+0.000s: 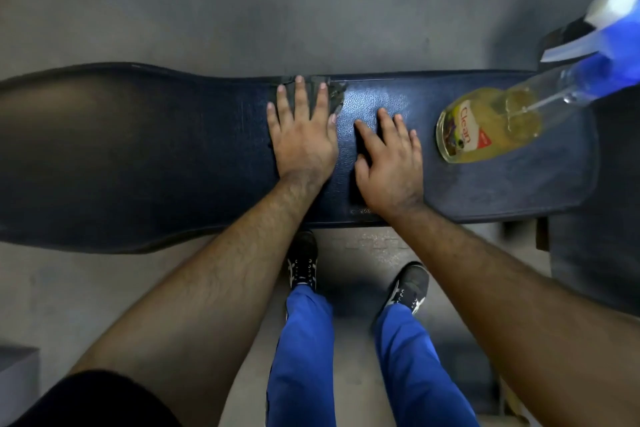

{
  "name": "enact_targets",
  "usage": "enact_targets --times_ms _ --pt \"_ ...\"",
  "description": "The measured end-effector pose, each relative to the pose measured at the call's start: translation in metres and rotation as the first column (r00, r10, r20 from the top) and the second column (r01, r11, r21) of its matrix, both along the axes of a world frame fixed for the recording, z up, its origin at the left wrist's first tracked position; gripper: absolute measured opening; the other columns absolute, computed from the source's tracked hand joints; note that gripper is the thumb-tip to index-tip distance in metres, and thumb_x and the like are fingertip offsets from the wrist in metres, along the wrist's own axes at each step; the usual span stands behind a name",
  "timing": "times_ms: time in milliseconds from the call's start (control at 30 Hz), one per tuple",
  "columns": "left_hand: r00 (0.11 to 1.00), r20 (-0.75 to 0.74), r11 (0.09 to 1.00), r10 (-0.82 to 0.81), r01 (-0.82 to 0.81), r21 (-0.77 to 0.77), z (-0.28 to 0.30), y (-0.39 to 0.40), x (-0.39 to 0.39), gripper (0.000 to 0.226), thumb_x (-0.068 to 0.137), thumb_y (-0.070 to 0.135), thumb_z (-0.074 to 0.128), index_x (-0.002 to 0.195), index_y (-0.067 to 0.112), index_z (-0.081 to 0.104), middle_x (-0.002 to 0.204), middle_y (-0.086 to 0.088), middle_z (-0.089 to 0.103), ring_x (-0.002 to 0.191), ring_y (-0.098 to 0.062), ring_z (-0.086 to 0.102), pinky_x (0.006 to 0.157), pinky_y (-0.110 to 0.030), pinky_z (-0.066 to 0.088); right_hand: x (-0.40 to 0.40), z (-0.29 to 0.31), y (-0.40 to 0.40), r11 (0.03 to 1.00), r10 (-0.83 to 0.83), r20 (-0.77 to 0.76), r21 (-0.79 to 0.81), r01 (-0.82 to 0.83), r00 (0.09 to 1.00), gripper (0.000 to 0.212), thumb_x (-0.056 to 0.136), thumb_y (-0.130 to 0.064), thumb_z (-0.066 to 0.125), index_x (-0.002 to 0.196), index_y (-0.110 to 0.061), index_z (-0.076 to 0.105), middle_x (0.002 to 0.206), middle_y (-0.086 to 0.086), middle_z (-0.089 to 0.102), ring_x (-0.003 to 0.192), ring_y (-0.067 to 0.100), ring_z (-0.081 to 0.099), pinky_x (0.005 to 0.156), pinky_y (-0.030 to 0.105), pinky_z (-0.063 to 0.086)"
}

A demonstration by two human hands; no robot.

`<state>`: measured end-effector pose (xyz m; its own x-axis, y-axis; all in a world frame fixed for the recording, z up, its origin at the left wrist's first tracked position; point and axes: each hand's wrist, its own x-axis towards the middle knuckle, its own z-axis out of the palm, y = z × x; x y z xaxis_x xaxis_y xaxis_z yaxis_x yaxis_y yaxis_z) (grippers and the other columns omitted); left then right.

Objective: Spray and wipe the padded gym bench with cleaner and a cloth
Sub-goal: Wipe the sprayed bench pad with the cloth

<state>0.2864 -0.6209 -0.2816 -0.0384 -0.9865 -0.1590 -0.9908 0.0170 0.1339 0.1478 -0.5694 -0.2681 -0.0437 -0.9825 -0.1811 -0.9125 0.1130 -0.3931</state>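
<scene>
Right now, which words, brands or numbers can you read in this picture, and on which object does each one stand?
"Clean": red letters on the label of the clear spray bottle of yellow liquid, which stands on the dark blue padded bench.
Small red tag on the same label: too blurred to read.
Faint mark on the bench's near edge, by the right hand: unreadable.

- The padded bench (173, 149) is dark navy with a fine pebbled grain; a grey worn patch (332, 88) breaks its far edge
- The spray bottle (491, 125), standing on the bench's right end, is clear with yellow liquid; its label reads "Clean" in red; its trigger head is blue and white
- A dark cloth (367, 146) lies on the bench
- Below the bench: bright blue trousers (304, 357); black shoes (303, 260) with white markings
- The floor (311, 10) around the bench is mottled grey
</scene>
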Motion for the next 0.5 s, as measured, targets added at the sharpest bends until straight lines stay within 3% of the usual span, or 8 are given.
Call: enact_targets --times_ms 167,267,367,433,500 --pt "0.999 0.037 0.998 -0.022 0.02 0.067 0.011 0.02 -0.006 0.061 0.097 0.047 0.02 0.153 0.025 0.029 0.162 -0.013 0.021 0.147 -0.039 0.018 0.119 -0.057 0.014 -0.007 0.02 -0.005 0.991 -0.026 0.123 0.132 0.01 0.992 0.058 0.092 -0.03 0.057 0.148 -0.024 0.045 0.162 0.01 0.03 0.152 0.031 0.021 0.124 0.048 0.017" --pt "0.998 0.055 0.994 -0.02 0.014 0.109 0.023 0.017 -0.006 0.06 0.098 0.049 0.026 0.153 0.024 0.03 0.161 -0.014 0.024 0.147 -0.039 0.018 0.118 -0.059 0.012 -0.012 0.037 0.0 0.986 -0.067 0.215 0.165 0.031 0.974 0.055 0.093 -0.03 0.06 0.146 -0.022 0.049 0.156 0.01 0.041 0.146 0.029 0.036 0.119 0.044 0.03" --pt "0.996 0.006 0.996 -0.086 0.085 0.027 0.052 0.019 -0.018 0.056 0.095 0.043 0.042 0.144 0.016 0.046 0.148 -0.011 0.047 0.142 -0.031 0.035 0.117 -0.053 0.022 -0.021 0.069 0.015 0.957 -0.257 0.319 0.212 0.196 0.912 0.036 0.093 -0.036 0.062 0.127 -0.025 0.066 0.123 0.0 0.07 0.112 0.02 0.065 0.098 0.038 0.051" --pt "0.982 -0.137 0.991 -0.132 0.125 -0.054 0.073 0.025 -0.028 0.044 0.089 0.034 0.052 0.126 0.01 0.061 0.126 -0.012 0.064 0.125 -0.032 0.053 0.106 -0.047 0.038 -0.031 0.098 0.029 0.925 -0.369 0.344 0.229 0.304 0.863 0.025 0.092 -0.042 0.063 0.109 -0.027 0.072 0.096 -0.008 0.075 0.09 0.015 0.069 0.086 0.035 0.055" --pt "0.964 -0.248 0.995 -0.097 0.092 -0.031 0.094 0.03 -0.041 0.034 0.087 0.032 0.054 0.111 0.012 0.067 0.107 -0.011 0.07 0.106 -0.033 0.062 0.091 -0.042 0.045 -0.045 0.122 0.041 0.901 -0.433 0.352 0.205 0.383 0.83 0.023 0.09 -0.048 0.064 0.093 -0.028 0.073 0.081 -0.01 0.073 0.081 0.014 0.068 0.079 0.033 0.055"
